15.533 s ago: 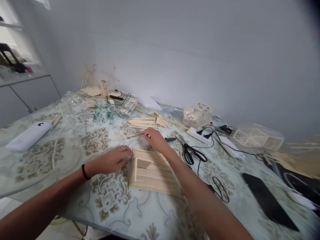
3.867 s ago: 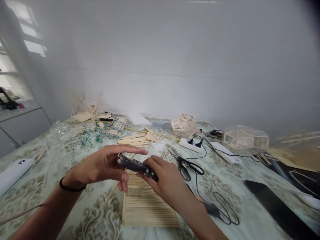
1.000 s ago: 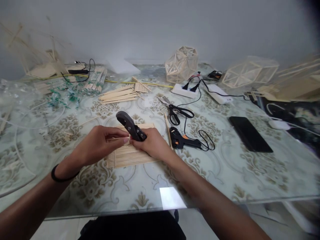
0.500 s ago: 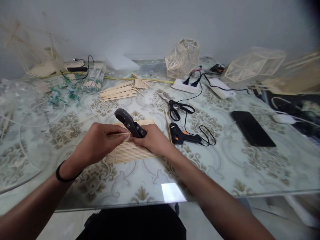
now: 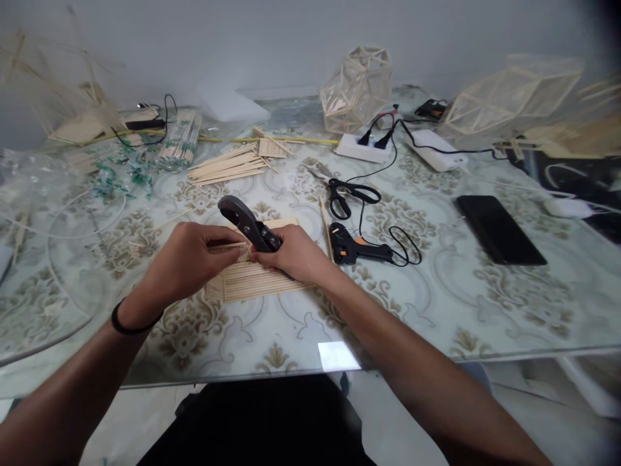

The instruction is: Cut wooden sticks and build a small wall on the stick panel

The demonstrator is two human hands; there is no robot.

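Note:
In the head view my right hand (image 5: 294, 255) is closed around a black hand cutter (image 5: 248, 223), whose curved handle points up and away to the left. My left hand (image 5: 194, 262) pinches a thin wooden stick (image 5: 228, 246), its end meeting the cutter near my right fingertips. The jaws are mostly hidden by my fingers. Under both hands lies a flat panel of wooden sticks (image 5: 262, 285) set side by side, with a crosspiece near its left end.
Right of the panel lie a black glue gun (image 5: 359, 249), scissors (image 5: 347, 194) and a phone (image 5: 502, 230). Behind are loose sticks (image 5: 228, 165), a power strip (image 5: 361, 149) and a stick-frame model (image 5: 356, 90). Cables cross the glass-topped table (image 5: 417, 323).
The view has tilted down slightly, so the table things sit higher in the picture. Both hands keep nearly the same pose over the panel, still holding the cutter and stick.

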